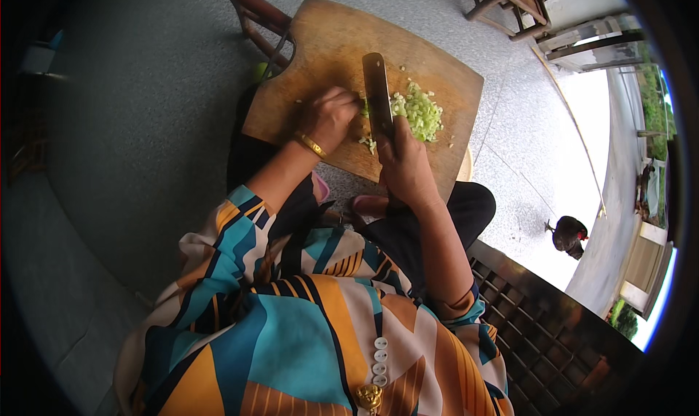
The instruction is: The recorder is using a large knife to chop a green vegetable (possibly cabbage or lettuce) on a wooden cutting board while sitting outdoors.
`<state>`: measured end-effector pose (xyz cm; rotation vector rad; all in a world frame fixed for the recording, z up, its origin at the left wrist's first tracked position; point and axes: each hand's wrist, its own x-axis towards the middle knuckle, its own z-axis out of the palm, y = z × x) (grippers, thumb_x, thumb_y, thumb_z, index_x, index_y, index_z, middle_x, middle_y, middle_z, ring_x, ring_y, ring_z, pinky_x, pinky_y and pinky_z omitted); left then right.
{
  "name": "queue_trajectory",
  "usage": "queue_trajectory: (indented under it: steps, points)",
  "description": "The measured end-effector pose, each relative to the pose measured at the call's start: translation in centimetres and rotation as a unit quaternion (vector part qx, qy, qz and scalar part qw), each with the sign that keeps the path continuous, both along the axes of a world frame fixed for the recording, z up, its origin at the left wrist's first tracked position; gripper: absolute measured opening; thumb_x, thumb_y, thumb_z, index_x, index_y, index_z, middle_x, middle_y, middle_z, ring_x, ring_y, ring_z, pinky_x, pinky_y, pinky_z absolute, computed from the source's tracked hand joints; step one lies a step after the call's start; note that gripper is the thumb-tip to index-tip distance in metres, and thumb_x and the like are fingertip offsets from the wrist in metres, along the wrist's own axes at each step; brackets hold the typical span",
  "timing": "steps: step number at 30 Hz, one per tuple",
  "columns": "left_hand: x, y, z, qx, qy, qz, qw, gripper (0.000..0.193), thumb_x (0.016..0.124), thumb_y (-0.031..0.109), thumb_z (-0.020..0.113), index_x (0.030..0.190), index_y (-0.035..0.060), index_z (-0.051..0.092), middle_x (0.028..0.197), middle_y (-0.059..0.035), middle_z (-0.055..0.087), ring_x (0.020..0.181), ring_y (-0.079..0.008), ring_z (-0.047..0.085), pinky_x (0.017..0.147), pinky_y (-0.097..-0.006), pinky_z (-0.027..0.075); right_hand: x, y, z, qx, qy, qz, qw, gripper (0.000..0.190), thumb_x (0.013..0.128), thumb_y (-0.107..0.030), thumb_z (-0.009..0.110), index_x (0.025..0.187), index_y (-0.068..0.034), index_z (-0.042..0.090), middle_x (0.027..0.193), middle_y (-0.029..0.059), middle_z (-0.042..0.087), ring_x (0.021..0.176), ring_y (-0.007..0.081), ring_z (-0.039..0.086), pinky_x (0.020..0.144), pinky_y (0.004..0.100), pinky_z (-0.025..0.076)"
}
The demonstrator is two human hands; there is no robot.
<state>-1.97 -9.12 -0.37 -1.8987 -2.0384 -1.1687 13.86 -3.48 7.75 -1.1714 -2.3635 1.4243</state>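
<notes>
My right hand grips the handle of a kitchen cleaver, its dark blade pointing away from me over a wooden cutting board. Just left of the blade is my left hand, somewhat blurred, with fingers curled and a yellow bangle on the wrist. A bit of pale green vegetable shows between those fingertips and the blade; most of it is hidden. Finely chopped pale green vegetable lies heaped to the right of the cleaver. Smaller bits are scattered around it and below the blade.
The board has a metal handle at its left edge, near a reddish-brown wooden chair. A wooden stool stands at the upper right. On the right are a long pole, a dark chicken and a dark lattice.
</notes>
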Motion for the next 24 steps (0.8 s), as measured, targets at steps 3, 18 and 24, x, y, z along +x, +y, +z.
queue_trajectory:
  steps: [3,18,24]
  points:
    - [-0.1,0.1,-0.4,0.014,-0.003,0.001,1.000,0.011,0.069,0.004,0.054,0.076,0.0049,0.063,0.081,-0.0082,0.061,0.083,-0.0255,0.059,0.071,-0.0343,0.050,-0.1,0.3,-0.2,-0.011,0.016,0.007,1.000,0.020,0.087,-0.017,0.050,0.097,-0.002,0.040,0.079,0.0302,0.058,0.077,0.0503,0.054,0.067,0.0538,0.041]
    - [-0.3,0.3,-0.5,0.048,-0.082,0.006,0.995,0.024,0.063,-0.003,0.058,0.087,0.0023,0.063,0.084,-0.0133,0.061,0.081,-0.0318,0.059,0.072,-0.0389,0.049,0.4,0.2,-0.4,0.048,0.050,0.002,0.998,0.015,0.089,-0.013,0.048,0.092,-0.001,0.041,0.060,0.0163,0.056,0.043,0.0250,0.058,0.040,0.0352,0.044]
    - [-0.4,-0.4,-0.9,0.008,-0.049,0.017,0.999,0.023,0.061,-0.002,0.062,0.083,0.0040,0.063,0.085,-0.0094,0.061,0.082,-0.0277,0.058,0.073,-0.0371,0.048,0.5,0.0,-0.3,0.077,0.042,0.018,0.996,0.015,0.089,-0.013,0.049,0.092,-0.001,0.040,0.058,0.0158,0.055,0.044,0.0253,0.058,0.042,0.0356,0.044]
